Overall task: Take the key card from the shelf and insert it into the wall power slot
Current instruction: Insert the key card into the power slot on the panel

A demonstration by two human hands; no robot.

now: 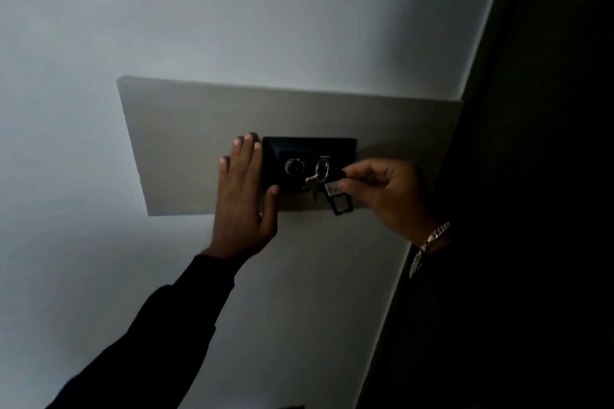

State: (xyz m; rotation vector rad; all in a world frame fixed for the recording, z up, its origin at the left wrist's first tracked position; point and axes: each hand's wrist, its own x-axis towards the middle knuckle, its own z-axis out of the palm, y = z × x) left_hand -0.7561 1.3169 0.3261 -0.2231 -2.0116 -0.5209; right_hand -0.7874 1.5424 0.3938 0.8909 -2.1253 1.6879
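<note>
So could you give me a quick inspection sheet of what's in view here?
Surface: pale wall carrying a beige panel.
Job's things: black power unit with a round dial; key card on a ring with a metal key, held at the unit, not clearly inserted.
Clutter: nothing seen.
Grippers: left hand flat and open beside the unit; right hand pinching the key card, bracelet on its wrist.
Cables: nothing seen.
Surroundings: dim room, dark area to the right.

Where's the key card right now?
In the head view, the key card is pinched in the right hand, just right of centre, against the black wall panel, keys dangling beside it.
</note>
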